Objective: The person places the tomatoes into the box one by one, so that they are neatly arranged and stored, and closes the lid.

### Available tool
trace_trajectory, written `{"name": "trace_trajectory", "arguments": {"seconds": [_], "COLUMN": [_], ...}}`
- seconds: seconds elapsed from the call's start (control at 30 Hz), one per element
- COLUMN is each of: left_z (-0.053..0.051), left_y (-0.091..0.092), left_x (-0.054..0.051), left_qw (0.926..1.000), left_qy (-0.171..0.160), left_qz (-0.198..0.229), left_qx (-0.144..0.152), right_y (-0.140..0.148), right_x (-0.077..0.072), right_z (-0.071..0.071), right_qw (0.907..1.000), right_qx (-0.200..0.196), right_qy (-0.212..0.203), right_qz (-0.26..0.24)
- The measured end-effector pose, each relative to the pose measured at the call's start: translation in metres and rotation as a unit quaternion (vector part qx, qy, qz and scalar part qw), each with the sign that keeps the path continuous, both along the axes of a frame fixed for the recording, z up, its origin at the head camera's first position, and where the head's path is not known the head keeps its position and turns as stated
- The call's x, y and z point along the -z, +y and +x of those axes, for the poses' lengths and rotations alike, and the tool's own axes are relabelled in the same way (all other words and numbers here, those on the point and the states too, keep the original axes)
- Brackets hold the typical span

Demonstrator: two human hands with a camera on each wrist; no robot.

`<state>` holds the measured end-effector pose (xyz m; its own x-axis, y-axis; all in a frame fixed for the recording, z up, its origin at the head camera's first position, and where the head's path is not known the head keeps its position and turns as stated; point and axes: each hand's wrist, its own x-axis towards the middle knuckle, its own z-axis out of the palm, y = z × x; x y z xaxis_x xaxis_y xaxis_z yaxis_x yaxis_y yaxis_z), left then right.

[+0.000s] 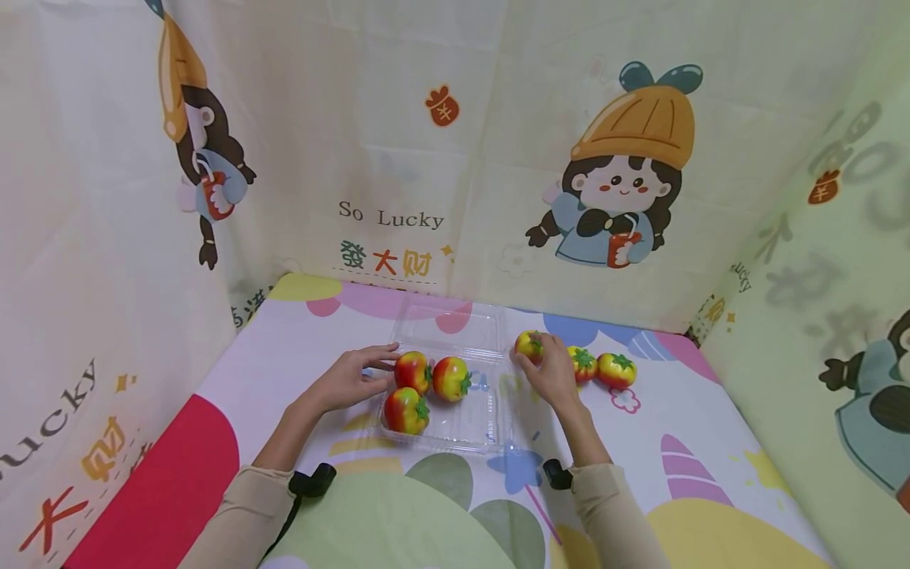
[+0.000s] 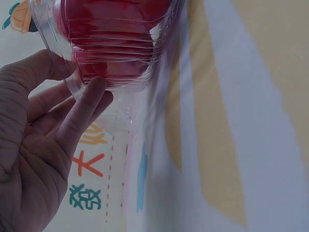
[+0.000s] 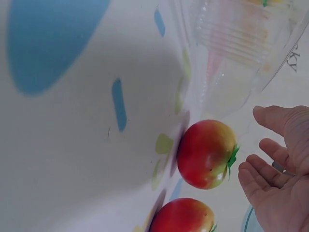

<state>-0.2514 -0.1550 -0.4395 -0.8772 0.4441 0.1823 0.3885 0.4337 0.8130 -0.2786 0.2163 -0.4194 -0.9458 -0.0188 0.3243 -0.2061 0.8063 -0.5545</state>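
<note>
Fruit (image 1: 528,345): on the table (image 1: 597,466), just beneath the right hand (image 1: 557,379).
Right hand: thumb and fingers parted, holding nothing.
Left hand (image 1: 353,381): at the box (image 1: 462,425) rim; pinching or merely touching, hard to tell.
Lid (image 1: 448,328): open, behind.
Inside: three fruits (image 1: 450,378), toward the left.
Outside: three, counting two more (image 1: 616,371) rightward; seemingly half done.

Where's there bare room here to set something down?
Free: the near right of the clear container, beside its three fruits; the cloth between both sleeves, in front of the container; the cloth right of the outer fruits. Crowded: the container's left side, with fruits and the left hand; and around the right hand, by the outer fruits.
</note>
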Motion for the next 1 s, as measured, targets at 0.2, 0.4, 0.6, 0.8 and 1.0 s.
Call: {"name": "trace_trajectory", "arguments": {"seconds": [0.2,0.4,0.6,0.8,1.0], "left_z": [0.0,0.001,0.002,0.002,0.001], "left_y": [0.001,0.001,0.002,0.003,0.002], "left_x": [0.0,-0.001,-0.001,-0.001,-0.001], "left_qw": [1.0,1.0,1.0,1.0,1.0], "left_qy": [0.003,0.005,0.005,0.004,0.006], "left_qz": [-0.001,0.001,0.003,0.002,0.002], "left_qx": [0.001,0.001,0.0,-0.001,0.001], "right_y": [0.001,0.002,0.003,0.005,0.006], "right_x": [-0.001,0.0,0.005,0.009,0.01], "right_z": [-0.005,-0.011,-0.015,-0.018,-0.023], "right_qw": [0.9998,0.9997,0.9995,0.9994,0.9994], "right_qx": [0.005,0.007,0.005,0.006,0.006], "right_qy": [-0.017,-0.024,-0.031,-0.028,-0.02], "right_qz": [-0.008,0.003,0.008,0.018,0.029]}}
